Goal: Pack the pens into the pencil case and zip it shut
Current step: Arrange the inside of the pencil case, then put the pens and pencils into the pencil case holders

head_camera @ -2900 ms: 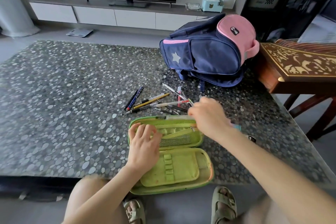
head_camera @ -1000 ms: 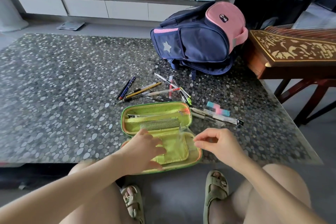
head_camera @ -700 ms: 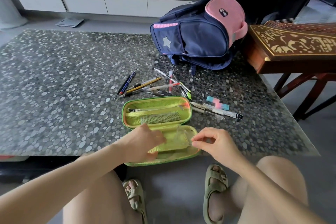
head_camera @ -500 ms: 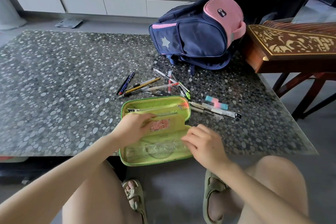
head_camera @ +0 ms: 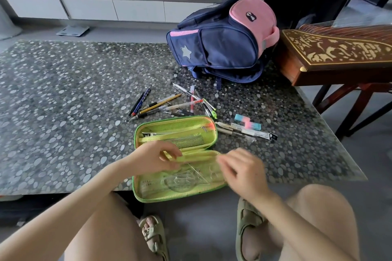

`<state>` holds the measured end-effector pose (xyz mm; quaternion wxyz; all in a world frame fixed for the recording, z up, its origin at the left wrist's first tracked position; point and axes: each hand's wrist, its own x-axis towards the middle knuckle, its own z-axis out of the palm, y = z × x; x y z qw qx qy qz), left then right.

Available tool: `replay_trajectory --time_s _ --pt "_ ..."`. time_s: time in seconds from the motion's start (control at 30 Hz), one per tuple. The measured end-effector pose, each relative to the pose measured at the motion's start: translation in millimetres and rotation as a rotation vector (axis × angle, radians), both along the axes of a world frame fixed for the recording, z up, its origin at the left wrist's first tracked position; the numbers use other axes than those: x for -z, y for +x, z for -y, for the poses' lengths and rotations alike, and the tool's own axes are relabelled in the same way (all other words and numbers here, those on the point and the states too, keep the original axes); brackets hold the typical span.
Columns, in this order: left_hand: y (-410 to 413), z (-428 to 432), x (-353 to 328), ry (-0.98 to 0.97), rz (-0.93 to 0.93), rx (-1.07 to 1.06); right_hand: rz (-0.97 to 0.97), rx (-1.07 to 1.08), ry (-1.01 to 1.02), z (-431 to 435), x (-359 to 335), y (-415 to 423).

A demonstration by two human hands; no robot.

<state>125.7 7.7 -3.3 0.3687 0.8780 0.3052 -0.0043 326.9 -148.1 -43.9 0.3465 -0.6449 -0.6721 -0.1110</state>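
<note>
Currently the green pencil case lies splayed open at the near edge of the pebble-patterned table, its near half jutting past the rim over the person's knees. Far half: mesh pocket with one pen already tucked along its top. Near half: clear rulers and a set square lying flat.

Left hand rests on the hinge fold between the halves, fingers curled loosely, thumb and forefinger pinching the yellow-green inner flap there. Right hand hovers over the right end of the near half, motion-blurred, fingers spread; it appears to hold nothing.

Loose pens lie fanned just beyond the case, well within reach; two more pens and a pink-and-blue eraser sit beside its right end. Navy-and-pink backpack stands farther back; a carved wooden zither to the right.

Judgement: step in hand is readying the compartment, packing barely begun. To do it well, keep the flap pinned flat with the left hand so the tray stays open, gather the pens in small aligned bunches, lay them lengthwise. Slide the case farther onto the table first, since the overhang could tip under added weight. Check nothing crosses the zip track before closing.
</note>
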Motion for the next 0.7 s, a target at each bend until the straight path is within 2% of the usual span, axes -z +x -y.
replay_trajectory --time_s 0.03,0.1,0.17,0.23,0.33,0.43,0.5,0.6,0.7 --pt "-0.8 1.1 0.2 -0.019 -0.060 0.050 -0.013 0.119 0.033 1.6 -3.2 14.0" --pt "-2.6 5.0 2.1 0.062 -0.199 0.175 0.015 0.397 -0.038 -2.3 -3.3 48.5" --pt "-1.9 8.0 3.6 0.182 -0.269 0.248 0.072 0.618 -0.293 -11.6 4.8 84.1" --pt "1.1 8.4 3.8 0.205 -0.245 0.215 0.106 0.715 -0.590 -20.9 11.5 112.6" --pt "5.0 8.0 5.2 0.250 -0.161 0.091 0.057 0.704 -0.797 -32.4 9.6 135.0" --pt "4.3 1.3 12.9 0.419 -0.064 -0.076 -0.130 0.633 -0.872 -37.4 1.3 142.5" --pt "4.1 -3.7 18.2 0.545 -0.086 -0.168 -0.249 0.597 -0.920 -33.8 -9.5 143.3" --pt "6.3 -7.6 27.1 0.650 -0.204 -0.223 -0.118 0.648 -0.891 -27.6 -24.5 140.2" --pt "8.7 -11.1 36.2 0.728 -0.201 -0.255 0.058 0.708 -0.633 -22.2 -41.7 127.9"
